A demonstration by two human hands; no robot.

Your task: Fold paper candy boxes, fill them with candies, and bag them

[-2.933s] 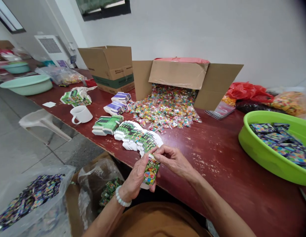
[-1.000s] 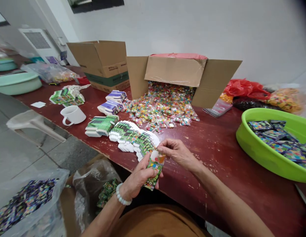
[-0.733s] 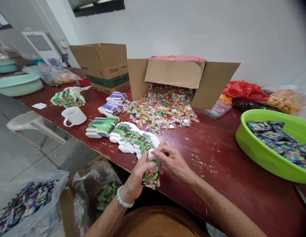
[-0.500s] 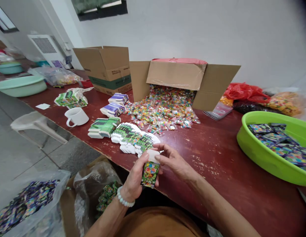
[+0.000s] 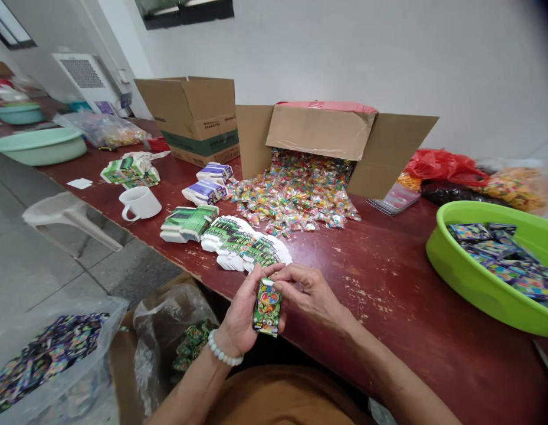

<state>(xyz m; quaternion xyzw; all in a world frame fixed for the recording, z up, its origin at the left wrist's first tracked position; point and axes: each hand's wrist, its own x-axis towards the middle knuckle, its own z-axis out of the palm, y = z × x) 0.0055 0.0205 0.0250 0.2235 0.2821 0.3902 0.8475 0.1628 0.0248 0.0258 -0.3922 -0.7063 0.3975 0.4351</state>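
My left hand (image 5: 240, 313) grips a small green printed box (image 5: 267, 307) upright at the near edge of the dark red table (image 5: 389, 289). My right hand (image 5: 309, 291) pinches the box's top end with fingertips pressed on it. Just beyond my hands lies a fanned pile of flat green box blanks (image 5: 246, 248). Further back a cardboard box on its side (image 5: 327, 139) spills several small wrapped candies (image 5: 295, 198) onto the table.
A lime green basin (image 5: 468, 271) with printed packets stands at right. A white mug (image 5: 141, 203), stacked green and purple cartons (image 5: 187, 223), an upright cardboard box (image 5: 196, 118) and pale basins (image 5: 39, 144) stand left. Plastic bags (image 5: 48, 354) of finished packets sit below the table edge.
The white top flap that stood up on the box has been folded down and closed by my right fingers. The box now shows as a closed green packet in my left hand.
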